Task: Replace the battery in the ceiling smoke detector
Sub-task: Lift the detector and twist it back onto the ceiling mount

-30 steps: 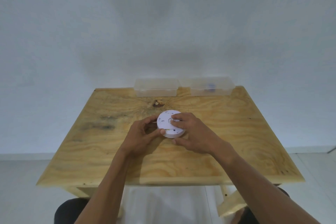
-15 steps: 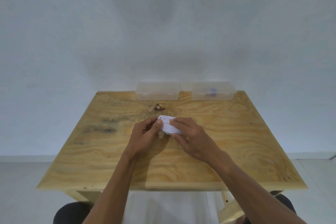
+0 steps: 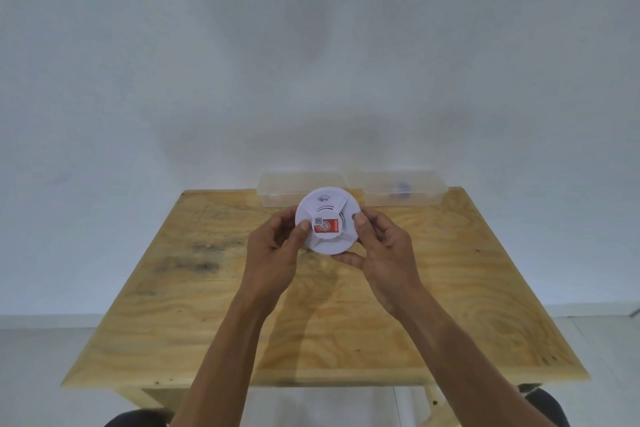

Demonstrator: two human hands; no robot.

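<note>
A round white smoke detector (image 3: 330,206) is held up above the wooden table (image 3: 207,288), its back face turned towards me. A red rectangular battery (image 3: 327,226) sits in the slot at the middle of that face. My left hand (image 3: 277,250) grips the detector's left rim, with the thumb resting beside the battery's left end. My right hand (image 3: 384,250) holds the right rim, thumb on the face and fingers underneath.
Two clear plastic boxes stand side by side at the table's far edge against the white wall: the left box (image 3: 284,189) looks empty, the right box (image 3: 408,189) holds a small blue object (image 3: 401,188). My knees show below the table's near edge.
Both hands lifted the detector off the table and flipped it over. Its back face with the red battery now shows instead of the front.
</note>
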